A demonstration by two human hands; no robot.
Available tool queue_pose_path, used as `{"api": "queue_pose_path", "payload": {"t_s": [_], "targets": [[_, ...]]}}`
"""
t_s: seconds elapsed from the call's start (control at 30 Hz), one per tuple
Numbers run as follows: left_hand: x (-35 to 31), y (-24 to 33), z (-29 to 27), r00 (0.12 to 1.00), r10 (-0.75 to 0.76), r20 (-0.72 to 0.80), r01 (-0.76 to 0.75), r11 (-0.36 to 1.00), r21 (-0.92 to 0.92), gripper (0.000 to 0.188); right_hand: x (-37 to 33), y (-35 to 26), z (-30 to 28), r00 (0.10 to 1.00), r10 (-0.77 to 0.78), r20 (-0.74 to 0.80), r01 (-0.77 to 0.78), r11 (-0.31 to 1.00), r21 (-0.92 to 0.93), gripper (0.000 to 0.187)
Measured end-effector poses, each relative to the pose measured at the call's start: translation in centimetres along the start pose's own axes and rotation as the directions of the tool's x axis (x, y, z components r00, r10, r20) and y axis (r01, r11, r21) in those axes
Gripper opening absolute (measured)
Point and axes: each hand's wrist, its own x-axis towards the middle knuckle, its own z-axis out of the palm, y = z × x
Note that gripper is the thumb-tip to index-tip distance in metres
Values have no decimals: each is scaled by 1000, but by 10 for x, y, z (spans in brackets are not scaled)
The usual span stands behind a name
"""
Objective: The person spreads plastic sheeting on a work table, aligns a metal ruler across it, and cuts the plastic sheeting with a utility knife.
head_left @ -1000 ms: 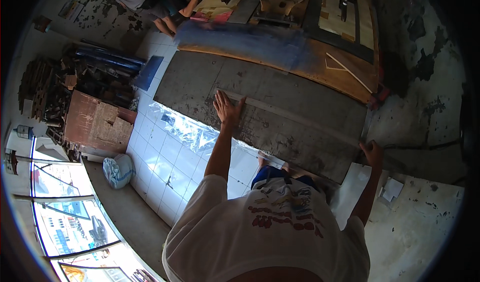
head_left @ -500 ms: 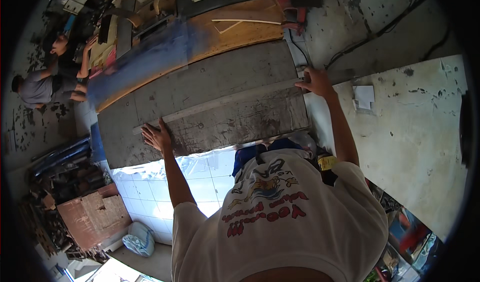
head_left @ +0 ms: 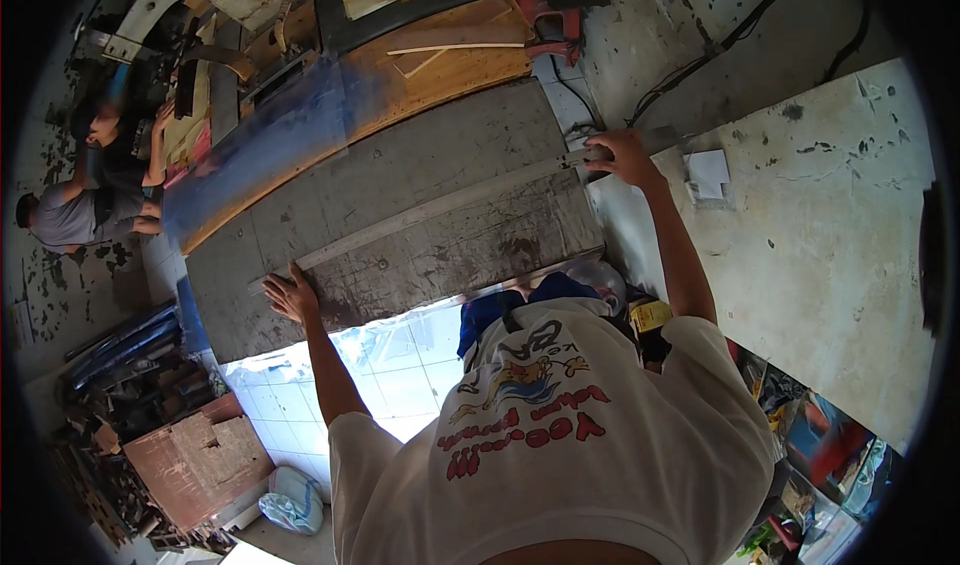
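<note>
A long, thin, straight grey strip (head_left: 430,207) lies lengthwise across a worn dark-grey tabletop (head_left: 420,145). My left hand (head_left: 290,295) rests flat near the strip's left end, its fingers spread and touching it. Over at the tabletop's right edge, my right hand (head_left: 622,157) has its thumb and fingers bent around the strip. A short grey length shows beyond that hand, toward the pale board. The fingers hide part of what lies beneath them.
An orange-brown wooden table (head_left: 440,55) with thin wood pieces adjoins the far side. To the right lies a large pale board (head_left: 800,225) with a white paper (head_left: 708,175). Dark cables (head_left: 690,70) run behind. Another person (head_left: 80,205) crouches at far left, near stacked scrap wood (head_left: 120,435).
The whole view has shifted and turned slightly. My right hand sits a little further right, just past the tabletop's edge. My left hand stays at the strip's left end.
</note>
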Motion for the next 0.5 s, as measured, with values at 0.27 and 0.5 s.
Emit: {"api": "queue_pose_path", "payload": {"t_s": [0.27, 0.5], "targets": [[19, -13, 1, 998, -62, -22, 60, 994, -87, 85, -13, -11, 5, 996, 67, 51, -65, 997, -42, 45], [-21, -40, 8, 965, -249, -79, 242, 966, -88, 92, -9, -20, 3, 991, 40, 131, -38, 999, -17, 54]]}}
